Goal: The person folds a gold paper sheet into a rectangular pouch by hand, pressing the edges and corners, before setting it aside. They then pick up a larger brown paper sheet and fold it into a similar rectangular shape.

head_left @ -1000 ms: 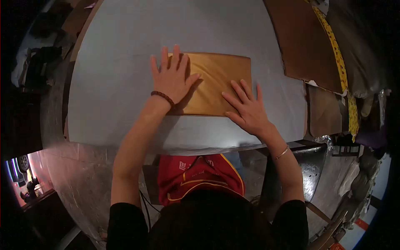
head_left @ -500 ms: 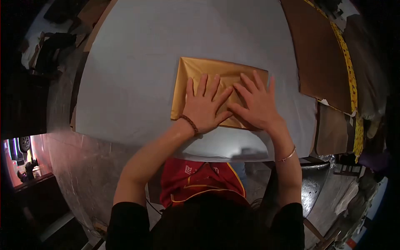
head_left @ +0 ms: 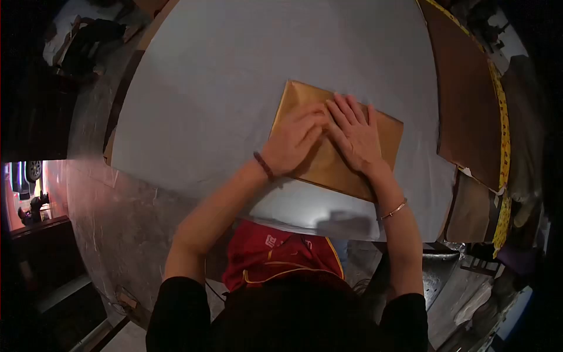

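Paper (head_left: 334, 173) of glossy gold, folded into a flat rectangle, lies on the near right part of the grey sheet (head_left: 234, 88), turned askew to that sheet's near edge. It is judged light, thin and springy. The sheen suggests a slick face that would slide readily on the grey sheet, and creases would likely be kept once pressed in. It is best held down with flat palms rather than pinched. For lifting, a free corner or the long near edge would best be taken, since the middle offers no purchase.

Both hands are laid palm down on the paper, side by side and touching at the fingertips. Nothing is gripped. The left hand (head_left: 293, 141) is pressed on the paper's left half with its fingers drawn together and slightly bent. The right hand (head_left: 355, 138) is spread flat on the right half.

Beyond the grey sheet's right edge a brown board (head_left: 463, 105) is seen, with a yellow strip (head_left: 501, 135) along its far side. Below the sheet's near edge a red garment (head_left: 281, 255) is visible.

Against the frame half a second ago, the paper has been turned, its left end now farther up the grey sheet. The left fingers, then fanned out, have been closed up. A second ago the hands were set well apart, the left at the paper's left end and the right at its near right corner.
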Available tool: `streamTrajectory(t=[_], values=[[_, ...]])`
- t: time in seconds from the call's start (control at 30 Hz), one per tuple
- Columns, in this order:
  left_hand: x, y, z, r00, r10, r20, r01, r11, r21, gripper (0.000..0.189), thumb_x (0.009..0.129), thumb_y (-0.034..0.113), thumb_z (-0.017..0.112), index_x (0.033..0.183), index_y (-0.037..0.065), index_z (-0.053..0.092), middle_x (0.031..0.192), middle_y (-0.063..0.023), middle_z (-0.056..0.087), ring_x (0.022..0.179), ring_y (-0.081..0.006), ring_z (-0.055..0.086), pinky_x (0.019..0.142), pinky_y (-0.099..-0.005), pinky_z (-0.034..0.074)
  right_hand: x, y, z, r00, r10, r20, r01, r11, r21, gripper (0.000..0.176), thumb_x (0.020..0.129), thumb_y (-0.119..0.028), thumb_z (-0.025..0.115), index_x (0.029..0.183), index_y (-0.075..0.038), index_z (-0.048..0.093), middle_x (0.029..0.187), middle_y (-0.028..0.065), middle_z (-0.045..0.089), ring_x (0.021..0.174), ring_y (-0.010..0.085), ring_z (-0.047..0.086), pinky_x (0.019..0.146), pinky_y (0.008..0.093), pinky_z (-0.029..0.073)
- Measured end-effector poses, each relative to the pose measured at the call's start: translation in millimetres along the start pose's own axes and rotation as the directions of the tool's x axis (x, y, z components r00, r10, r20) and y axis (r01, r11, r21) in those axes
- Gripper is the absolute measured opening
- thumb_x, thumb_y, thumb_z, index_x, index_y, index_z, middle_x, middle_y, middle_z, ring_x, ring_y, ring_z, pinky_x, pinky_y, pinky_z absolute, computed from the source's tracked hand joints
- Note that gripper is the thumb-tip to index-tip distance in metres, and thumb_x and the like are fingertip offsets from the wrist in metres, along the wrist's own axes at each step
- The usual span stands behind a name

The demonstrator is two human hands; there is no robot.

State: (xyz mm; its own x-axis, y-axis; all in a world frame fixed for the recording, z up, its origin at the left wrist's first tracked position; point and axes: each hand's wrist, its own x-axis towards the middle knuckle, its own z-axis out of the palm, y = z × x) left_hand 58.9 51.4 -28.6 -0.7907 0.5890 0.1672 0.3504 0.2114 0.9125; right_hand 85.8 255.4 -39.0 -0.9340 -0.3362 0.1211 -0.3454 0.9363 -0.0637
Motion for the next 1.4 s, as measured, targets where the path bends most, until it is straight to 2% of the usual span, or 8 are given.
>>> streamTrajectory(t=[0.03,0.1,0.2,0.37,0.77,0.93,1.27,1.4], values=[[7.7,-7.0,-6.0,1.000,-0.005,0.006,0.005,1.000,-0.004,0.044,0.100,0.037,0.042,0.129,0.006,0.053,0.142,-0.0137,0.044,0.138,-0.0305,0.032,0.115,-0.0436,0.017,4.0,-7.6,-8.7,0.994,0.089,0.059,-0.096,0.988,0.117,0.063,0.097,-0.055,0.034,0.146,-0.015,0.037,0.154,0.0047,0.029,0.144,0.0243,0.022,0.116,0.0526,0.006],[19.4,-19.0,-12.3,0.990,0.050,-0.134,0.055,0.733,0.678,0.057,0.099,0.044,0.038,0.140,0.005,0.041,0.149,-0.0144,0.036,0.140,-0.0289,0.028,0.115,-0.0461,0.015,2.2,-6.5,-8.0,0.997,0.072,0.041,-0.075,0.993,0.093,0.067,0.095,-0.058,0.035,0.146,-0.015,0.037,0.154,0.0048,0.029,0.144,0.0243,0.022,0.116,0.0526,0.007],[19.7,-26.0,-10.8,0.999,0.029,-0.041,0.023,0.458,0.889,0.069,0.098,0.052,0.036,0.147,0.004,0.029,0.153,-0.0144,0.029,0.142,-0.0283,0.025,0.116,-0.0468,0.014,3.8,-6.2,-9.2,0.999,0.047,0.009,-0.048,0.995,0.083,0.071,0.092,-0.062,0.039,0.145,-0.015,0.038,0.154,0.0050,0.030,0.144,0.0249,0.022,0.116,0.0533,0.008],[20.2,-24.6,-11.8,0.999,0.035,-0.042,0.021,0.476,0.879,0.073,0.094,0.057,0.040,0.145,0.004,0.033,0.152,-0.0133,0.030,0.142,-0.0260,0.026,0.111,-0.0605,0.012,-9.5,2.5,-10.0,0.999,0.018,-0.035,-0.017,0.999,0.033,0.074,0.087,-0.062,0.049,0.143,-0.015,0.042,0.152,0.0057,0.032,0.142,0.0296,0.024,0.115,0.0557,0.011],[21.2,-22.9,-10.6,0.999,-0.012,-0.037,0.039,0.428,0.903,0.074,0.094,0.058,0.038,0.146,0.006,0.032,0.153,-0.0121,0.029,0.144,-0.0243,0.022,0.110,-0.0627,0.012,-59.7,22.6,-20.0,0.961,0.229,-0.154,-0.241,0.969,-0.062,0.076,0.084,-0.063,0.053,0.142,-0.016,0.043,0.151,0.0134,0.031,0.141,0.0363,0.023,0.113,0.0599,0.012],[21.6,-22.5,-11.0,0.997,-0.067,-0.036,0.058,0.371,0.927,0.075,0.095,0.060,0.033,0.148,0.007,0.029,0.155,-0.0103,0.026,0.144,-0.0234,0.020,0.111,-0.0621,0.011,-53.0,-17.3,-26.8,0.987,-0.150,-0.059,0.150,0.989,-0.005,0.058,0.090,-0.056,0.047,0.139,-0.024,0.047,0.151,0.0075,0.034,0.141,0.0304,0.026,0.109,0.0662,0.013],[21.2,-4.7,4.7,0.991,-0.101,-0.087,0.117,0.352,0.929,0.073,0.095,0.056,0.036,0.147,0.005,0.028,0.154,-0.0165,0.023,0.143,-0.0311,0.021,0.111,-0.0603,0.012,-56.9,-20.9,-21.7,0.992,-0.118,0.036,0.116,0.991,0.064,0.061,0.086,-0.064,0.047,0.139,-0.035,0.047,0.152,0.0032,0.033,0.143,0.0323,0.022,0.102,0.0773,0.007],[-25.3,3.0,36.8,0.995,0.105,0.001,-0.062,0.585,0.809,0.069,0.096,0.049,0.042,0.145,0.001,0.032,0.149,-0.0197,0.033,0.140,-0.0349,0.025,0.114,-0.0518,0.013,-54.8,-21.6,-20.0,0.992,-0.121,-0.036,0.124,0.985,0.119,0.062,0.083,-0.063,0.052,0.138,-0.035,0.048,0.152,0.0028,0.033,0.142,0.0338,0.024,0.102,0.0770,0.007]])
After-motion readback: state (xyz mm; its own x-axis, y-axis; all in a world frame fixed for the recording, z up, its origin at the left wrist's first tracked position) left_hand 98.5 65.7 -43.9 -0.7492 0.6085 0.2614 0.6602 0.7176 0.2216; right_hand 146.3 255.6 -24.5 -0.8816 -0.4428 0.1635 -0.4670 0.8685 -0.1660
